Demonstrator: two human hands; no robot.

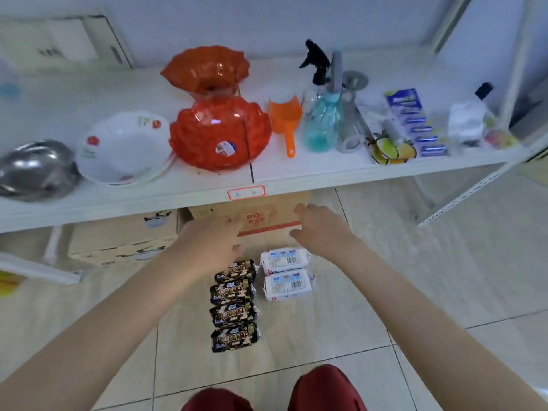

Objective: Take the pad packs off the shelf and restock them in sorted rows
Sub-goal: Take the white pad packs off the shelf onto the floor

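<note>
Pad packs lie on the floor tiles (415, 277) just in front of the cardboard box (267, 216), a brown carton with red print that sits under the shelf board (326, 173). Four dark packs (232, 314) run in one column straight out from the box's front, each just beside the next. Two white packs (286, 261) form a shorter column beside them on the right, starting near the box's front edge.

Both bare arms reach to the box. The left hand (213, 241) is at the box's left front corner, above the dark pack nearest the box; its fingers are spread and loose, holding nothing. Blur hides whether they touch the carton. The right hand (321, 225) is at the box's right end, its fingers (300, 209) and thumb apart against the carton's side, not curled round anything.

A red-bordered label (246, 192) sits on the shelf edge directly above the box. On the board above it stand two red plastic bowls (219, 134), with a white bowl (123, 148) to the left. To the right are an orange scoop (286, 120) and a spray bottle (321, 114). Left of the box is a second carton (121, 241).
</note>
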